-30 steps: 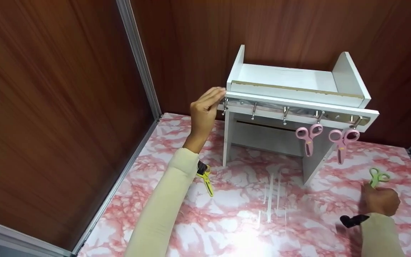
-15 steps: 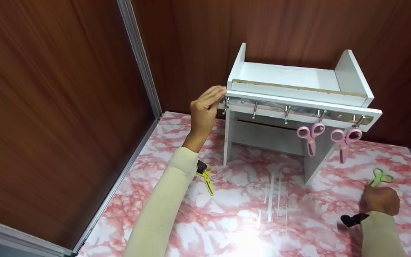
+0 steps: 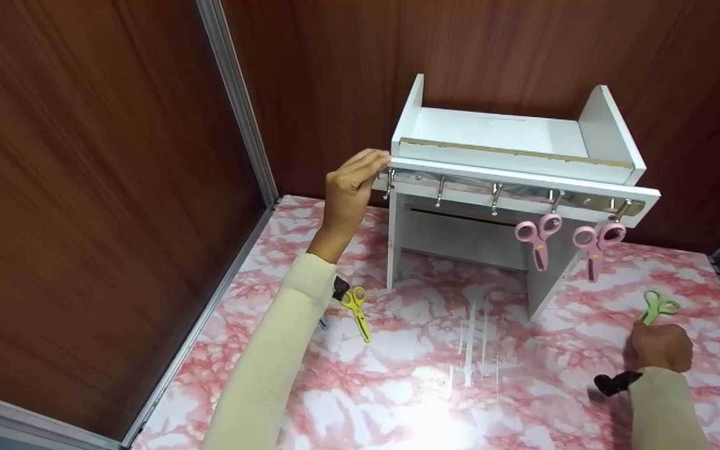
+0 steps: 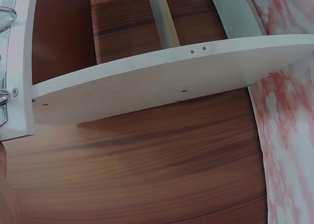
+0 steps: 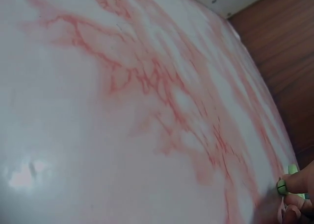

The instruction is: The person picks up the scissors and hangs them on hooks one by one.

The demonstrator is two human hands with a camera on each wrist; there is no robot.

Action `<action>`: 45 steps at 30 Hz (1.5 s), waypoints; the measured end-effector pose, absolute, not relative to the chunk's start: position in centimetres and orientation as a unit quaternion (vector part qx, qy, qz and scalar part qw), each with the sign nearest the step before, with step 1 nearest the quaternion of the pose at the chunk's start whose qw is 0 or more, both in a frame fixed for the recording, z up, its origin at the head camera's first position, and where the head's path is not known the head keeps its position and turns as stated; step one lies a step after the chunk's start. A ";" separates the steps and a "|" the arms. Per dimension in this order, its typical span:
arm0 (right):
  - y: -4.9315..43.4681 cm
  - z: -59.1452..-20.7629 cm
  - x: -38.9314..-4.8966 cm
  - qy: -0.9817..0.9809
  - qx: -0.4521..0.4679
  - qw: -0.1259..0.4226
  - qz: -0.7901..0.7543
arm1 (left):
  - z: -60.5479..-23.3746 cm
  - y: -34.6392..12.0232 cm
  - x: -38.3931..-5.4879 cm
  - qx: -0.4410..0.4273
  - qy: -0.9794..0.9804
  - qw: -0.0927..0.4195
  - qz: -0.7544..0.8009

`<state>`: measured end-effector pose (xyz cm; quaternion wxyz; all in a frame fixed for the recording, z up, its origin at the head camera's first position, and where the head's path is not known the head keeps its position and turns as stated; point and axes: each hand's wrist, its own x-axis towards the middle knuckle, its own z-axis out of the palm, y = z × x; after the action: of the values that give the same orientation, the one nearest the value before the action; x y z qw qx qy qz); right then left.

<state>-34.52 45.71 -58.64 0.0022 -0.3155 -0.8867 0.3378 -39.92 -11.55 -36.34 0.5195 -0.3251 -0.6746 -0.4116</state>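
While gripping green scissors (image 3: 651, 310) low at right in the right hand (image 3: 663, 347), with loops foremost and long axis slanting away rightward; facing a rail (image 3: 522, 190) farther off, up and to the left, with pink scissors (image 3: 595, 245) on its two rightmost hooks; touching its opposite end with the left hand (image 3: 350, 184), fingers nearly straight.

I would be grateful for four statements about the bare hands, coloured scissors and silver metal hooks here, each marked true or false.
1. Two pairs of pink loop-handled scissors hang from the silver metal hooks. True.
2. The bare right hand holds the green scissors by their finger loops. False: it grips the blade end; the loops stick out.
3. The bare left hand is at the left end of the white board. True.
4. The yellow scissors also hang. False: they lie on the red-and-white marbled table.
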 end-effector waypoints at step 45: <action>43.6 -59.0 -35.2 -0.917 -0.274 -0.025 0.289 | -36.7 -12.2 -40.3 -0.299 -0.703 0.506 -0.400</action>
<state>-35.21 43.64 -58.97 -0.0249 -0.2743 -0.9167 0.2893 -40.33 -12.22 -36.68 0.5064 -0.2988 -0.7030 -0.4001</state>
